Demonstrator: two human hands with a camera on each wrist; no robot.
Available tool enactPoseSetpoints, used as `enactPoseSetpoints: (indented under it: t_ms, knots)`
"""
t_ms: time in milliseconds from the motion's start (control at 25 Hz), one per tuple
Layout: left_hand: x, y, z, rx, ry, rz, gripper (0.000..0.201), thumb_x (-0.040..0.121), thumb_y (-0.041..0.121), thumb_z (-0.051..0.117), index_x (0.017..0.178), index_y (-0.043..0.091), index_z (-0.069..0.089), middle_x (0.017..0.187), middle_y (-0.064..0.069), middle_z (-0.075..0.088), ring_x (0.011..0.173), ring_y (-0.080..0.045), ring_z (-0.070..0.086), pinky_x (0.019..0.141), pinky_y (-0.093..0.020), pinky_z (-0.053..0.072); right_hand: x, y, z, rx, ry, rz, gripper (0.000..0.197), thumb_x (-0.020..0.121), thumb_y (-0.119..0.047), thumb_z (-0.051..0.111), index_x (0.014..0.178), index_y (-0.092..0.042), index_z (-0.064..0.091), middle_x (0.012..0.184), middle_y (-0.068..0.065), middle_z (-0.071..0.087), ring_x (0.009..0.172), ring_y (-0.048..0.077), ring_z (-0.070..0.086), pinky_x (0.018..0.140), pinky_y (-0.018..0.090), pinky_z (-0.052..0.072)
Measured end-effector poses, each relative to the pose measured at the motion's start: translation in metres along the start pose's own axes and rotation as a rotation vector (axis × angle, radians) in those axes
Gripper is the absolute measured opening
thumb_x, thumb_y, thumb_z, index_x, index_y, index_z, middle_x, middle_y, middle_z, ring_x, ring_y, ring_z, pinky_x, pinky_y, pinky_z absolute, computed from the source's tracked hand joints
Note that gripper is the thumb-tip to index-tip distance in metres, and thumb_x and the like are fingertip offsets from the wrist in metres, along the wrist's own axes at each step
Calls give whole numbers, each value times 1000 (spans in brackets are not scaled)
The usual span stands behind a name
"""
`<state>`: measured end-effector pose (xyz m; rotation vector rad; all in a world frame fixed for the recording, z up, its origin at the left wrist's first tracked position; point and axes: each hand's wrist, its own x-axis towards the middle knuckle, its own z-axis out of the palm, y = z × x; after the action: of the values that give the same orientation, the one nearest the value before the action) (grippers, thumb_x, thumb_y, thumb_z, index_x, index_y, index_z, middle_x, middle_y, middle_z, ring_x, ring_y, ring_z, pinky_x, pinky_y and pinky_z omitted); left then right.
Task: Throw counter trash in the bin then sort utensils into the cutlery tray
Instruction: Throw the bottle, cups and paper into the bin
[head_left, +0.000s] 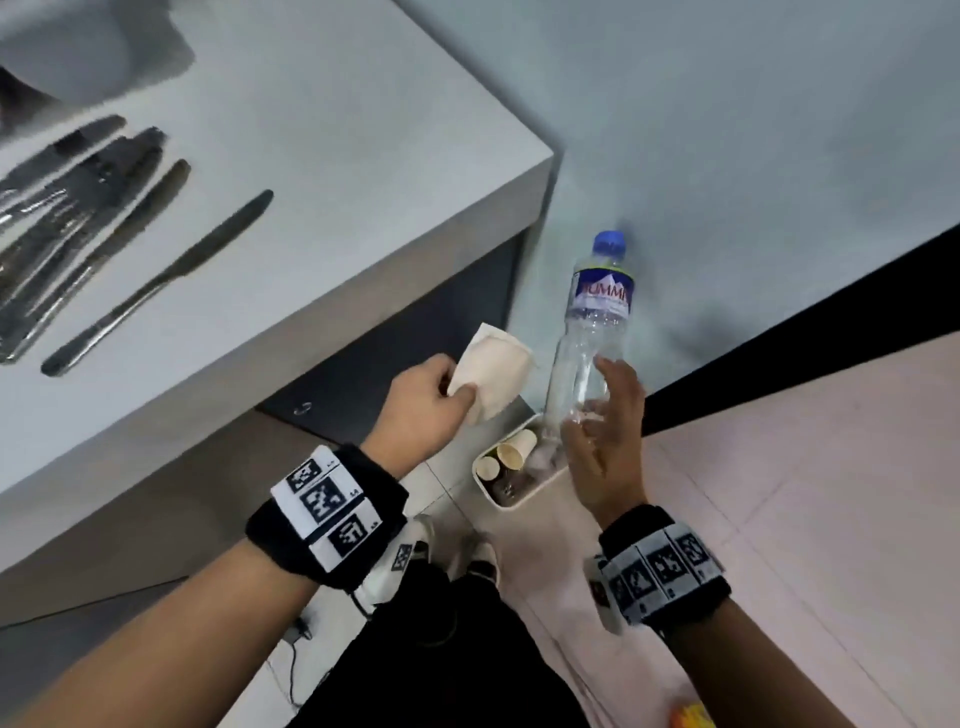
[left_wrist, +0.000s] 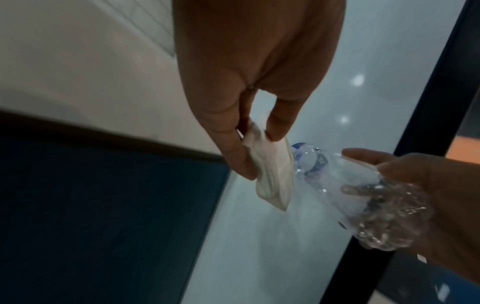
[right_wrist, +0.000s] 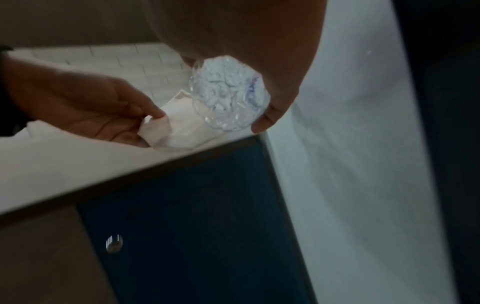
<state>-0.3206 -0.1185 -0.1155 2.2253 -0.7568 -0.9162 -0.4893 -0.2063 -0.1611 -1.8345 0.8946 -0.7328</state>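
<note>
Down past the corner of the surface, the left hand is pinching a crumpled white napkin between thumb and fingers, while the right hand is curling loosely around the lower end of a clear plastic water bottle with a blue cap; the bottle's base is hiding behind those fingers in the head view. Both items are hanging over the white bin on the floor, whose far end is lying concealed behind the bottle and right hand; paper cups are showing inside, the rest being hard to make out. Back on the surface, a table knife is lying apart from a blurred heap of cutlery running off the left edge.
</note>
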Motion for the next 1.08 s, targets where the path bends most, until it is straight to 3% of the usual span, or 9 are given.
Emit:
enactPoseSetpoints:
  t_ms: [40, 80, 200, 280, 440, 600, 880, 1000, 1080]
  knots:
    - [6, -9, 16, 32, -33, -30, 14, 88, 19, 55, 76, 15, 50, 73, -1, 52, 72, -19, 48, 60, -26, 34, -15, 22, 1, -35, -11, 37, 59, 74, -31, 48, 131, -22, 33, 139, 30, 27, 122, -12, 33, 96, 15, 42]
    - [14, -19, 31, 65, -63, -59, 8, 89, 19, 54, 87, 11, 55, 81, -5, 57, 78, -22, 52, 66, -25, 36, -29, 42, 4, -67, -38, 82, 61, 74, -32, 47, 132, -20, 34, 139, 31, 26, 123, -13, 30, 97, 19, 40]
    - [42, -52, 76, 169, -181, -142, 30, 90, 14, 48, 118, 9, 56, 111, -15, 65, 102, -31, 59, 79, -29, 42, -64, 97, 24, -131, -204, 344, 67, 78, -33, 50, 140, -16, 35, 146, 25, 17, 130, 17, 33, 100, 26, 38]
    - [64, -78, 107, 250, -255, -187, 37, 89, 10, 46, 125, 9, 53, 123, -16, 63, 112, -33, 57, 87, -29, 43, -77, 133, 42, -157, -279, 523, 67, 80, -28, 53, 143, -18, 32, 148, 20, 15, 132, 33, 35, 104, 32, 37]
    - [108, -141, 165, 316, -354, -253, 39, 88, 9, 45, 126, 8, 52, 125, -16, 62, 113, -32, 58, 85, -28, 44, -81, 205, 82, -184, -292, 729, 72, 76, -39, 46, 144, -26, 27, 149, 20, 14, 132, 40, 35, 110, 45, 35]
    - [154, -206, 227, 370, -378, -275, 37, 91, 12, 44, 127, 5, 52, 125, -17, 62, 116, -32, 57, 93, -29, 44, -69, 293, 120, -117, -235, 880, 67, 89, -20, 52, 147, -28, 20, 154, 17, -1, 134, 39, 36, 105, 32, 36]
    - [213, -281, 318, 473, -428, -270, 36, 91, 14, 44, 124, 3, 53, 123, -20, 61, 114, -36, 58, 94, -34, 47, -63, 406, 181, -169, -182, 956, 79, 84, -26, 64, 148, -22, 18, 156, 11, 0, 141, 37, 24, 116, 39, 23]
    - [228, -294, 347, 517, -445, -245, 36, 91, 16, 45, 124, 5, 56, 123, -21, 62, 114, -38, 58, 98, -38, 48, -51, 432, 188, -258, -281, 988, 85, 85, -28, 63, 149, -22, 8, 159, 10, -4, 144, 39, 14, 119, 44, 17]
    - [237, -303, 364, 527, -466, -243, 36, 93, 17, 45, 124, 4, 57, 124, -22, 61, 116, -38, 57, 101, -39, 45, -45, 444, 188, -332, -341, 987, 86, 85, -30, 63, 149, -24, 7, 159, 9, -5, 144, 40, 14, 119, 46, 21]
